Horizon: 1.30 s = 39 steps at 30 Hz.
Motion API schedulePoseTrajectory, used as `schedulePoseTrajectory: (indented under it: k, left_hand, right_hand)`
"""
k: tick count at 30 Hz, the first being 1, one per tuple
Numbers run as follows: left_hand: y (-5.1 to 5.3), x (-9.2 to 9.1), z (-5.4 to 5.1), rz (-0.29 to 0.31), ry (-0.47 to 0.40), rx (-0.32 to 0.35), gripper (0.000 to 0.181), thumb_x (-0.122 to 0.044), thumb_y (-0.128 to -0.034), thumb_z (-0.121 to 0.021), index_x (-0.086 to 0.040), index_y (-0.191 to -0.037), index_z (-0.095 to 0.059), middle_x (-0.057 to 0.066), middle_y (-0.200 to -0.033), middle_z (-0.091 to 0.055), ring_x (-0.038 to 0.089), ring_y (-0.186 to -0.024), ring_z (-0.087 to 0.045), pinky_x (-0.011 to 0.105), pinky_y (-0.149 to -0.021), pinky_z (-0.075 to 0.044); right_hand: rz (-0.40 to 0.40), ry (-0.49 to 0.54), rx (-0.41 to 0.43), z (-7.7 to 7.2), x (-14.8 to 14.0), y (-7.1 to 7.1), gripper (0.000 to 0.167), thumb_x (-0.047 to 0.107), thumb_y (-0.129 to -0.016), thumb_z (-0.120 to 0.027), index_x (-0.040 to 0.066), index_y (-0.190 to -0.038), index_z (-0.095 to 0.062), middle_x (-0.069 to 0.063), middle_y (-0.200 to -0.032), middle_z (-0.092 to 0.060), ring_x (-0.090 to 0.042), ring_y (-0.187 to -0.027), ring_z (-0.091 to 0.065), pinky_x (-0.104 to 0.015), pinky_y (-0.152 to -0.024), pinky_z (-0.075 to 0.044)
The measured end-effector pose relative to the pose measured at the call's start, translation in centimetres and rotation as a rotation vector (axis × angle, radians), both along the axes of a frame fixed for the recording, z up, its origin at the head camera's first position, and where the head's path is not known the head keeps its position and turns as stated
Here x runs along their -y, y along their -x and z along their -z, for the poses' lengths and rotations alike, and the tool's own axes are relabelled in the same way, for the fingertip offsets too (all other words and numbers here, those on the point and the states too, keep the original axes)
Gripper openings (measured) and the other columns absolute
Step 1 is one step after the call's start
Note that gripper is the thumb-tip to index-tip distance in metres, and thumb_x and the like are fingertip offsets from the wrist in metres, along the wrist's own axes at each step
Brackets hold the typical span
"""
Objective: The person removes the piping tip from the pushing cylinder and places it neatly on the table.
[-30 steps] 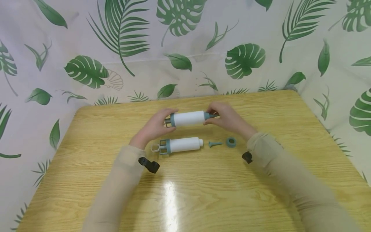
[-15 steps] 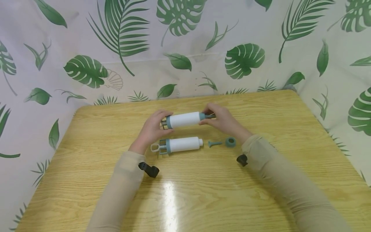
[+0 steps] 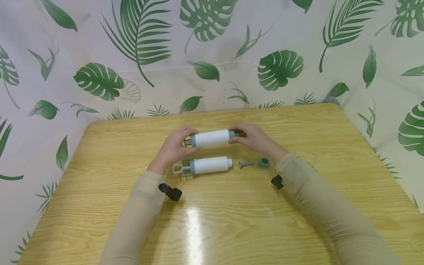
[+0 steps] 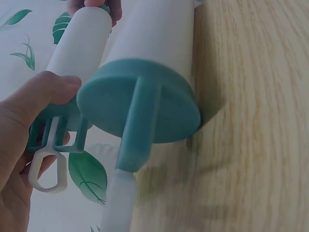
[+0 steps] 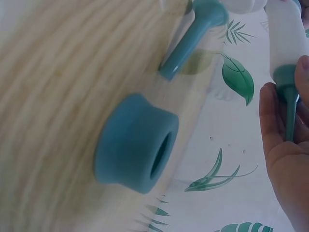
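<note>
A large white plunger syringe [image 3: 213, 138] with teal ends is held level between both hands above the table. My left hand [image 3: 173, 147] grips its teal collar, with the thumb pressing there and the pale ring handle [image 4: 48, 171] hanging out beyond. At the other end, my right hand [image 3: 258, 140] pinches the teal nozzle [image 5: 289, 108] near where it meets the barrel. A second such syringe [image 3: 211, 165], without a nozzle, lies just in front. To its right are a loose teal nozzle [image 3: 246, 164] and a teal ring cap [image 3: 264, 162].
All of this is on or above a wooden table [image 3: 228, 221] with a glossy light reflection at the front. A white cloth [image 3: 225, 92] printed with green leaves hangs behind it. Small black cameras [image 3: 170, 192] sit on both wrists.
Over the last second both hands and the held syringe shifted slightly left and a little nearer. In the last half second they barely moved. The parts on the table stayed put.
</note>
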<state>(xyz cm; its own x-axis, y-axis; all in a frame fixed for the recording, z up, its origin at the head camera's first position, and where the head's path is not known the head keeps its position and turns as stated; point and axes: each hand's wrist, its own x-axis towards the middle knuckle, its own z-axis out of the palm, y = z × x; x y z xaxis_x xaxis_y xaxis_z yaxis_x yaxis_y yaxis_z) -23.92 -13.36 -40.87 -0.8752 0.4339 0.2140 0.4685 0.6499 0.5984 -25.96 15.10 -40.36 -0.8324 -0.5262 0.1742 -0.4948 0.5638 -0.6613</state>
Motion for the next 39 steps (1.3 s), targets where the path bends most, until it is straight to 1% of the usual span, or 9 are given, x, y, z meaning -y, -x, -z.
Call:
schedulePoseTrajectory:
  k: [3, 7, 11, 20, 29, 31, 34, 37, 39]
  left_hand:
    - [0.1, 0.0, 0.1, 0.017, 0.005, 0.006, 0.044, -0.019, -0.0799, -0.079, -0.006, -0.118, -0.063, 0.008, -0.12, -0.059, 0.024, -0.106, -0.056, 0.039, -0.09, -0.048]
    - [0.3, -0.2, -0.1, 0.024, 0.006, -0.001, 0.044, -0.019, -0.0795, -0.079, -0.005, -0.118, -0.063, 0.009, -0.12, -0.059, 0.024, -0.106, -0.056, 0.039, -0.09, -0.048]
    - [0.5, -0.2, -0.3, 0.039, 0.002, 0.0, 0.043, -0.017, -0.0789, -0.08, -0.004, -0.117, -0.064, 0.01, -0.118, -0.059, 0.025, -0.105, -0.056, 0.039, -0.089, -0.048]
    - [0.6, -0.1, -0.9, 0.045, -0.078, 0.042, 0.041, -0.014, -0.0764, -0.081, -0.004, -0.113, -0.066, 0.01, -0.115, -0.062, 0.024, -0.1, -0.058, 0.037, -0.079, -0.052]
    - [0.9, 0.0, -1.1, 0.038, -0.135, 0.091, 0.039, -0.01, -0.0737, -0.083, -0.003, -0.109, -0.068, 0.009, -0.109, -0.064, 0.022, -0.091, -0.06, 0.035, -0.076, -0.052]
    - [0.9, 0.1, -1.1, 0.033, -0.136, 0.092, 0.039, -0.01, -0.0733, -0.083, -0.004, -0.109, -0.068, 0.008, -0.108, -0.065, 0.022, -0.09, -0.059, 0.035, -0.076, -0.052]
    - [0.8, 0.0, -1.3, 0.025, -0.116, 0.083, 0.04, -0.011, -0.0739, -0.082, -0.004, -0.111, -0.068, 0.009, -0.111, -0.064, 0.023, -0.096, -0.059, 0.037, -0.08, -0.052]
    - [0.6, -0.1, -1.5, 0.013, -0.097, 0.079, 0.042, -0.01, -0.075, -0.082, -0.004, -0.113, -0.066, 0.009, -0.115, -0.062, 0.024, -0.102, -0.058, 0.039, -0.085, -0.051]
    - [0.4, -0.1, -1.6, 0.013, -0.088, 0.072, 0.042, -0.01, -0.0757, -0.081, -0.004, -0.114, -0.066, 0.009, -0.116, -0.062, 0.024, -0.104, -0.057, 0.038, -0.086, -0.051]
  right_hand:
    - [-0.008, 0.021, -0.003, 0.1, -0.1, 0.0, 0.04, 0.016, -0.083, -0.074, -0.002, -0.117, -0.063, -0.014, -0.109, -0.066, -0.027, -0.102, -0.062, -0.038, -0.087, -0.051]
    - [-0.029, 0.061, -0.044, 0.4, -0.3, 0.0, 0.041, 0.013, -0.082, -0.074, -0.004, -0.117, -0.062, -0.015, -0.107, -0.067, -0.027, -0.099, -0.063, -0.037, -0.086, -0.052]
    - [-0.045, 0.095, -0.092, 0.7, -0.4, -0.1, 0.042, 0.012, -0.08, -0.075, -0.004, -0.117, -0.062, -0.016, -0.107, -0.067, -0.029, -0.1, -0.063, -0.041, -0.087, -0.051]
    - [-0.11, 0.141, -0.316, 0.7, -0.3, -0.1, 0.042, 0.005, -0.072, -0.078, -0.009, -0.11, -0.064, -0.019, -0.101, -0.067, -0.03, -0.093, -0.066, -0.043, -0.081, -0.054]
    - [-0.138, 0.126, -0.436, 0.7, -0.4, 0.0, 0.04, 0.003, -0.073, -0.078, -0.008, -0.109, -0.064, -0.018, -0.101, -0.066, -0.028, -0.092, -0.066, -0.035, -0.081, -0.054]
    - [-0.147, 0.112, -0.443, 0.7, -0.4, 0.0, 0.041, 0.001, -0.072, -0.078, -0.008, -0.109, -0.063, -0.017, -0.101, -0.065, -0.028, -0.092, -0.065, -0.035, -0.081, -0.054]
    - [-0.161, 0.032, -0.425, 0.6, -0.4, 0.1, 0.041, 0.003, -0.074, -0.078, -0.009, -0.109, -0.059, -0.017, -0.102, -0.063, -0.029, -0.093, -0.063, -0.037, -0.082, -0.052]
    - [-0.168, -0.085, -0.342, 0.2, -0.3, 0.2, 0.043, 0.007, -0.08, -0.075, -0.009, -0.115, -0.055, -0.018, -0.106, -0.06, -0.03, -0.097, -0.058, -0.038, -0.085, -0.05]
    - [-0.167, -0.15, -0.29, 0.1, -0.3, 0.2, 0.043, 0.012, -0.085, -0.071, -0.008, -0.118, -0.053, -0.017, -0.107, -0.059, -0.029, -0.097, -0.056, -0.04, -0.084, -0.049]
